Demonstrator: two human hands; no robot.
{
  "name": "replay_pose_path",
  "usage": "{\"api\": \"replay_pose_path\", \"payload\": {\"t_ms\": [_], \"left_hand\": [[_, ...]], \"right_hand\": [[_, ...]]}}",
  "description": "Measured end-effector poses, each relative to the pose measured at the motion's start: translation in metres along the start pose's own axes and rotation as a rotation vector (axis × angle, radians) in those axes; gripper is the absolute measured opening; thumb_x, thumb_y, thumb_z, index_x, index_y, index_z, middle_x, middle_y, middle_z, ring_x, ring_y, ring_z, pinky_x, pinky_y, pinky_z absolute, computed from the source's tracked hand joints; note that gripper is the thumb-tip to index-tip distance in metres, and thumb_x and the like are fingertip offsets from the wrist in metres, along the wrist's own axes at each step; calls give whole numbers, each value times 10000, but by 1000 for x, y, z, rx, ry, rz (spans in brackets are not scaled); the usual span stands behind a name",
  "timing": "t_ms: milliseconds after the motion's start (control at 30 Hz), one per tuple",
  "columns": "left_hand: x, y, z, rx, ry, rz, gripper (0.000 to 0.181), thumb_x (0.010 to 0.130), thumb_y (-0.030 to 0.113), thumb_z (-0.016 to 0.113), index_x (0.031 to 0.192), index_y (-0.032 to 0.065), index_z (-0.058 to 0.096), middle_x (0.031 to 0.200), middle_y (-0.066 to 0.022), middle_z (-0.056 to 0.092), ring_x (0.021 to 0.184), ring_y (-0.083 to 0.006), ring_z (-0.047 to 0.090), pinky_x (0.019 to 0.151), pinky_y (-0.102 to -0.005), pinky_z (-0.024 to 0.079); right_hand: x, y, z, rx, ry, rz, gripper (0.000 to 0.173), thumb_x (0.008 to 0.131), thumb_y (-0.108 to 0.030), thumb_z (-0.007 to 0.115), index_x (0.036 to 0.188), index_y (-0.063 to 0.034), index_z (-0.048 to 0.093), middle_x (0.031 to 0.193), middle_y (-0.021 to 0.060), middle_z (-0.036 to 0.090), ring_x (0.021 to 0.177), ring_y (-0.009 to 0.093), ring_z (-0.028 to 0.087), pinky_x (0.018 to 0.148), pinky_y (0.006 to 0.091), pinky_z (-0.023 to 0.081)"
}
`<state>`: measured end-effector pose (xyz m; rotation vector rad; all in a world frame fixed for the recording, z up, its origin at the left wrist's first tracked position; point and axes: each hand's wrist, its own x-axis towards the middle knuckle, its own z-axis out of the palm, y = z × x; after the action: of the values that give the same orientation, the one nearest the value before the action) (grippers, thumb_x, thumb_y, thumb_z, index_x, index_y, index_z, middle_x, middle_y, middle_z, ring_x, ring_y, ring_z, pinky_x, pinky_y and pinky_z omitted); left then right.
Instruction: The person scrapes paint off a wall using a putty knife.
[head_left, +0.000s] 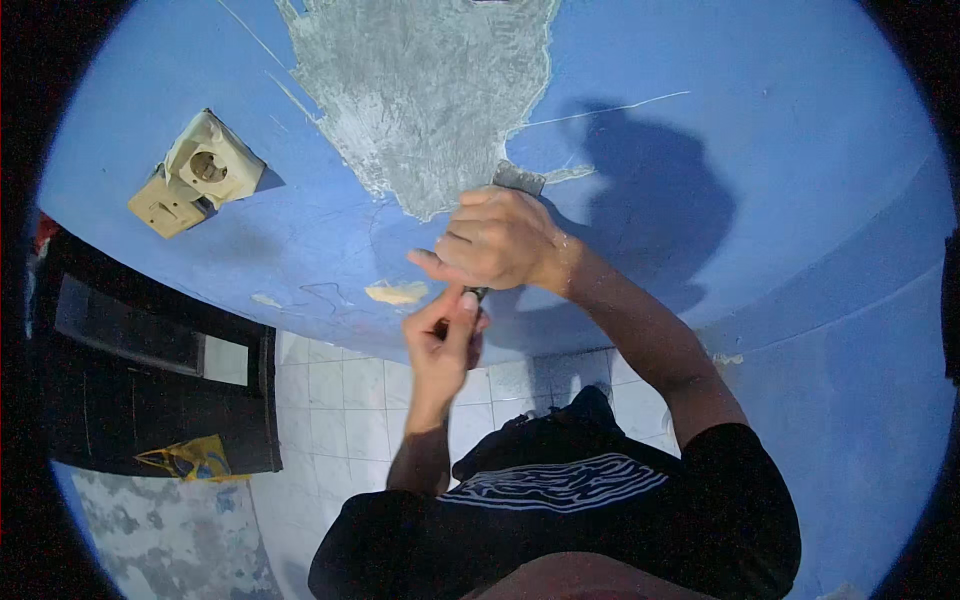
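A scraper with a flat metal blade (519, 178) is pressed against or just off the blue painted wall (315, 225); contact is hard to judge. My right hand (499, 236) wraps around it just below the blade, thumb pointing left. Lower down, my left hand (444, 334) pinches the dark end of the handle (475, 292) between thumb and fingers. Above the hands spreads a bare grey patch (427, 97) where the paint is gone, its edges ragged. The blade lies at the patch's lower right edge, beside a short scraped streak (570, 174).
A socket (214, 161) and a switch plate (166, 206) jut from the wall at left. A smaller cream patch (396, 292) shows low on the wall. Dark wooden door or furniture (150, 405) stands lower left, with a yellow plastic piece (196, 456). White tiles (364, 397) cover the floor.
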<state>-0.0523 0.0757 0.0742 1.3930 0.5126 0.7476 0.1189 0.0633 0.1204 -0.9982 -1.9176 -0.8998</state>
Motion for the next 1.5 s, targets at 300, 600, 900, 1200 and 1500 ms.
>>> {"api": "replay_pose_path", "payload": {"t_ms": [300, 600, 900, 1200, 1500], "left_hand": [[1, -8, 4, -83, 7, 29, 274, 945, 150, 587, 1157, -18, 627, 637, -26, 536, 424, -42, 370, 375, -211, 265], [9, -7, -5, -59, -13, 12, 245, 945, 133, 595, 1133, -19, 636, 635, -26, 568, 429, -38, 425, 372, -195, 284], [-8, -46, 27, -308, -42, 107, 213, 983, 161, 534, 1071, -7, 631, 641, -43, 552, 402, -68, 443, 345, -214, 318], [-12, -43, 31, -277, -31, 101, 226, 988, 199, 522, 1047, -6, 597, 625, -41, 489, 421, -82, 411, 339, -222, 304], [-16, -41, 40, -345, -35, 43, 223, 981, 182, 533, 1091, -3, 592, 622, -35, 470, 416, -88, 401, 331, -223, 306]], "right_hand": [[2, -1, 2, -35, 22, 26, 453, 745, -152, 774, 495, -105, 399, 441, 13, 382, 401, 164, 390, 426, 285, 329], [6, -3, 1, -78, 98, 76, 469, 766, -155, 755, 493, -112, 377, 440, 18, 387, 404, 162, 408, 433, 295, 344], [-8, -4, -23, -1, -345, 52, 262, 827, -222, 662, 616, -88, 586, 486, 22, 528, 466, 183, 510, 550, 311, 443], [-9, -14, -22, -51, -269, 139, 401, 867, -260, 641, 511, -98, 548, 447, 43, 523, 450, 223, 516, 571, 323, 459], [-18, -10, -22, 21, -184, 96, 414, 812, -206, 702, 492, -101, 461, 437, 27, 436, 447, 202, 445, 492, 316, 399]]}}
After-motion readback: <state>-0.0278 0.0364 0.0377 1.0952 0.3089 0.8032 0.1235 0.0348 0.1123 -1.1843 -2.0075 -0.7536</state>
